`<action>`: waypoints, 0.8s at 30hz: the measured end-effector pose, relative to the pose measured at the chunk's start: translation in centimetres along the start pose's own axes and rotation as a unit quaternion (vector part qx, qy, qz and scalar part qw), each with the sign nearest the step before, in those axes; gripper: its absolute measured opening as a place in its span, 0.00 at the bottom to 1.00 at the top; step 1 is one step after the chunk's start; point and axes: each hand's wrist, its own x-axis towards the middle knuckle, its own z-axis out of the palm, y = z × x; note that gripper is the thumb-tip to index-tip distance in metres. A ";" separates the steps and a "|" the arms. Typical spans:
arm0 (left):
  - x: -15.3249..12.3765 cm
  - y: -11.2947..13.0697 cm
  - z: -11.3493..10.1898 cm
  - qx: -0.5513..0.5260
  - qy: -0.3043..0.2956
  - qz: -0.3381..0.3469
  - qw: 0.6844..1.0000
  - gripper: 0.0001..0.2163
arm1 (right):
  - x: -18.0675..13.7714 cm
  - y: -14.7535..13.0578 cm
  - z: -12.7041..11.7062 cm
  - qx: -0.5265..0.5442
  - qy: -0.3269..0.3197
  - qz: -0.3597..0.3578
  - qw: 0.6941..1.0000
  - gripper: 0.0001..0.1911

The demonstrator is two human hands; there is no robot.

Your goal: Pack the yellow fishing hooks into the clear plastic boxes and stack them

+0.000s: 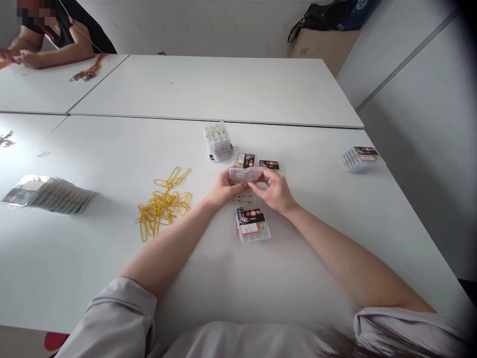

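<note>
Between my left hand [224,187] and my right hand [275,190] is a small clear plastic case [245,174], edge-on to me. The fingers of both hands are closed around its ends, with the thumbs meeting on the near side. Whether its lid is up cannot be made out. Below it, partly covered by my hands, lies another case with yellowish pieces [244,200]. Closer to me, cases with black labels [252,226] overlap on the table. Just beyond my hands are two more labelled cases, one on the left [245,159] and one on the right [270,164].
A stack of clear cases [218,141] stands farther back. Yellow wire clips [160,211] lie in a pile to the left, near a wrapped row of cases [50,194]. More cases [359,159] sit by the right table edge. Across the table, a person [63,40] sits.
</note>
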 end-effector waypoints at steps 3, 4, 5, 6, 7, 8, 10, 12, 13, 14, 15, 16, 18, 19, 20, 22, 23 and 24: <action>0.0 0.0 -0.1 0.011 0.002 0.007 1.000 0.23 | -0.1 -0.2 0.0 -0.012 0.000 -0.004 1.000 0.19; 0.0 0.0 -0.1 0.012 0.000 0.007 1.000 0.23 | -0.1 -0.4 0.0 -0.015 0.000 -0.006 1.000 0.18; 0.0 0.1 -0.1 0.013 -0.002 0.005 1.000 0.23 | -0.1 -0.5 0.1 -0.018 0.001 -0.008 1.000 0.17; 0.0 0.1 -0.1 0.016 -0.004 0.003 1.000 0.23 | -0.1 -0.7 0.1 -0.022 0.002 -0.009 1.000 0.16; 0.0 0.1 -0.1 0.019 -0.006 0.001 1.000 0.22 | -0.1 -0.8 0.1 -0.026 0.005 -0.010 1.000 0.15; -0.1 0.1 -0.1 0.023 -0.006 0.001 1.000 0.22 | -0.2 -0.8 0.1 -0.030 0.007 -0.010 0.999 0.15; -0.1 0.1 -0.1 0.026 -0.002 0.001 1.000 0.23 | -0.2 -0.7 0.1 -0.031 0.010 -0.010 0.999 0.16; 0.0 0.1 -0.1 0.022 0.003 -0.002 1.000 0.24 | -0.2 -0.2 0.1 -0.014 0.003 -0.010 1.000 0.18; 0.0 0.1 -0.1 0.019 0.004 -0.003 1.000 0.24 | -0.2 0.0 0.2 -0.002 -0.001 -0.009 1.000 0.19; 0.0 0.0 -0.1 0.018 0.004 -0.004 1.000 0.25 | -0.2 0.2 0.2 0.011 -0.004 -0.008 1.000 0.20; 0.0 0.0 -0.1 0.018 0.002 -0.005 1.000 0.25 | -0.2 0.4 0.2 0.021 -0.008 -0.008 1.000 0.20; 0.0 0.0 -0.1 0.018 0.001 -0.007 1.000 0.25 | -0.2 0.5 0.2 0.028 -0.010 -0.008 1.000 0.19; 0.0 0.0 -0.1 0.016 -0.002 -0.016 1.000 0.25 | -0.3 0.5 0.2 0.033 -0.012 -0.011 0.999 0.18; 0.0 0.0 -0.1 0.013 -0.004 -0.021 1.000 0.25 | -0.3 0.4 0.2 0.035 -0.016 -0.012 0.999 0.17; 0.0 0.0 -0.1 0.009 -0.005 -0.025 1.000 0.24 | -0.3 0.3 0.2 0.037 -0.019 -0.011 0.999 0.17; 0.0 0.0 -0.1 0.004 -0.007 -0.029 1.000 0.24 | -0.4 -0.1 0.1 0.043 -0.023 -0.001 0.999 0.16; 0.0 0.0 -0.1 0.004 -0.007 -0.029 1.000 0.23 | -0.4 -0.2 0.0 0.046 -0.025 0.007 0.999 0.16; 0.0 0.0 0.0 0.005 -0.005 -0.029 1.000 0.23 | -0.4 -0.3 0.0 0.049 -0.025 0.016 0.998 0.16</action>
